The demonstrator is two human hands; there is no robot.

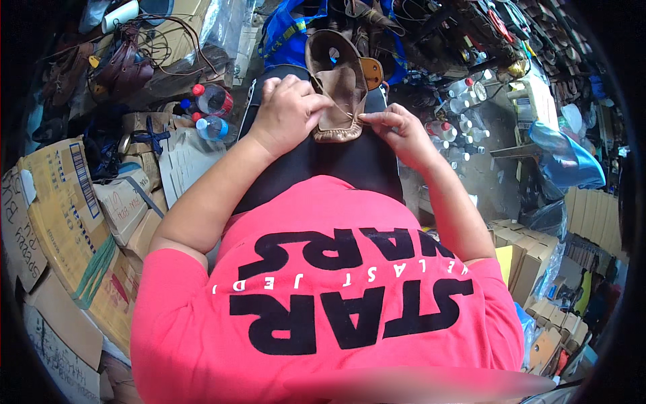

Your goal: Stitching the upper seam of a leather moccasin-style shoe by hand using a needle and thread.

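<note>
A brown leather moccasin (344,81) lies on my dark-trousered lap, its gathered toe pointing toward me and its heel away. Small puckers and stitches run round the toe. My right hand (402,131) pinches with thumb and forefinger at the right edge of the toe seam; what is between the tips is too small to make out. On the other side, my left hand (288,111) is closed, with its thumb and forefinger by the shoe's left edge. Anything inside those curled fingers is hidden. A fine pale line, perhaps thread, crosses the shoe's opening near the hands.
A blue bag (286,37) and a tan leather piece (371,72) are beyond the shoe. Plastic bottles (212,128) stand on the left, and several more (461,104) on the right. Cardboard boxes (64,222) crowd the left side. Leather scraps and cords (134,64) lie farther off.
</note>
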